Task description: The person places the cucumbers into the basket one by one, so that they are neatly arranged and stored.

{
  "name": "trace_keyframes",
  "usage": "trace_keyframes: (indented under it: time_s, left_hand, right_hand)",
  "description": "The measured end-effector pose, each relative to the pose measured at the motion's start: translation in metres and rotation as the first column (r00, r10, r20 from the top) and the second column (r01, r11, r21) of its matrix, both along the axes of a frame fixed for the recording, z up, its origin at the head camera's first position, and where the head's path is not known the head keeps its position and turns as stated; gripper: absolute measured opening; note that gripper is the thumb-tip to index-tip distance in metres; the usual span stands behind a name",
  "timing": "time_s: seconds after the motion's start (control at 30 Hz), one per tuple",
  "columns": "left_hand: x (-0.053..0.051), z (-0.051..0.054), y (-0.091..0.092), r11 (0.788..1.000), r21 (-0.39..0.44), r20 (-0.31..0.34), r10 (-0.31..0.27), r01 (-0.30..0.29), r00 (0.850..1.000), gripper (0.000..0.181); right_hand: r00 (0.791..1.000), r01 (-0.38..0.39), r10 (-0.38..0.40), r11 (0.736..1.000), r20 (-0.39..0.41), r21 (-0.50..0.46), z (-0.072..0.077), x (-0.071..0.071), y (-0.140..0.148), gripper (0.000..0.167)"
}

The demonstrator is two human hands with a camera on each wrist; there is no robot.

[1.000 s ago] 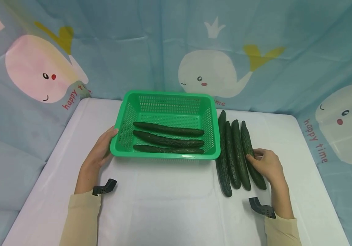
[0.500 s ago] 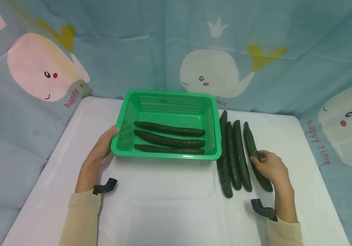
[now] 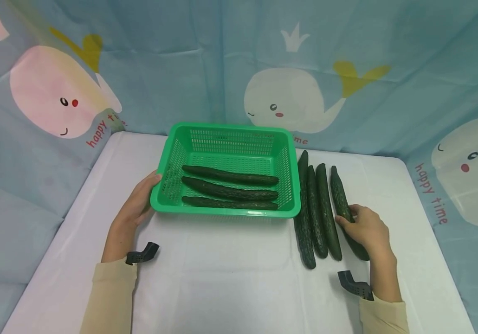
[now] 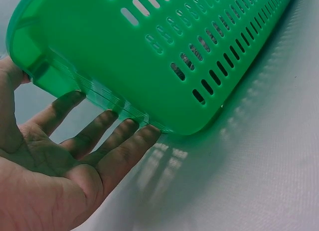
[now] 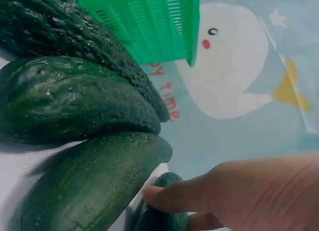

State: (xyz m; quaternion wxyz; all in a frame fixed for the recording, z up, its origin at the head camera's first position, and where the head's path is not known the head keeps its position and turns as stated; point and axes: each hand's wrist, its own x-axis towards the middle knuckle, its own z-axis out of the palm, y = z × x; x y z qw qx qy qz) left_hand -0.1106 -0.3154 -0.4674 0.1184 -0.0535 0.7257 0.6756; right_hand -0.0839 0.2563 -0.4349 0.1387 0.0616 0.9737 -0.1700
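Note:
In the head view my left hand (image 3: 138,200) is at the left end of a green plastic basket (image 3: 226,213). The left wrist view has its fingers fairly straight, tips against the basket's outer wall, thumb up at the rim. My right hand (image 3: 366,227) holds the rightmost cucumber (image 3: 339,189) between thumb and fingers around its middle. That cucumber lies slanted on the table, its near end apart from the others. Three cucumbers (image 3: 230,191) lie crosswise inside the basket. Fingers on the cucumber's far side are partly hidden.
Three more cucumbers (image 3: 315,208) lie lengthwise, side by side, between the basket and my right hand. A white cloth (image 3: 222,278) covers the table. A blue curtain (image 3: 197,83) with whale prints stands behind and at both sides.
The near end of the rightmost cucumber has swung right with my right hand, widening the gap to its neighbour. Lately the right thumb has shifted slightly left. My left hand stays at the basket.

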Motion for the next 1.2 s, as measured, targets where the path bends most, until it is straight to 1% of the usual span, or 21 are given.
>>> trace_keyframes:
  time_s: [0.27,0.37,0.53,0.73,0.9,1.03,1.1,1.2]
  left_hand:
    - [-0.003,0.002,-0.001,1.0,0.02,0.006,0.004,-0.005,1.0,0.078]
    - [-0.005,0.002,0.002,0.999,0.032,0.003,-0.003,0.003,1.0,0.077]
    - [-0.006,0.002,0.006,0.999,0.042,0.003,0.002,-0.002,1.0,0.076]
    - [-0.006,0.002,0.004,0.999,0.043,-0.034,-0.013,0.014,0.999,0.075]
    - [-0.008,0.005,0.002,1.0,0.016,-0.033,-0.01,0.011,0.999,0.077]
    - [-0.008,0.007,0.002,1.0,-0.007,-0.024,0.005,-0.006,1.0,0.079]
    - [-0.006,0.006,0.002,1.0,-0.022,-0.008,0.016,-0.016,1.0,0.079]
    - [0.0,0.004,0.001,0.999,-0.041,0.02,0.026,-0.025,0.999,0.078]
  right_hand:
    - [1.0,0.014,-0.014,1.0,-0.004,-0.016,-0.004,-0.004,0.003,0.07]
    - [1.0,0.009,-0.009,1.0,-0.014,-0.012,-0.002,-0.006,0.008,0.07]
    - [1.0,0.005,-0.005,1.0,-0.018,-0.012,0.003,-0.008,0.012,0.069]
    - [1.0,0.022,-0.022,0.999,-0.011,-0.027,0.002,-0.009,0.013,0.068]
    - [0.999,0.033,-0.035,0.998,-0.03,-0.044,0.003,-0.009,0.012,0.066]
    - [0.998,0.039,-0.042,0.995,-0.039,-0.092,0.004,-0.007,0.008,0.066]
    - [0.999,0.037,-0.041,0.993,-0.034,-0.115,0.004,-0.004,0.005,0.066]
    - [0.999,0.027,-0.032,0.989,-0.033,-0.144,0.004,0.0,0.0,0.066]
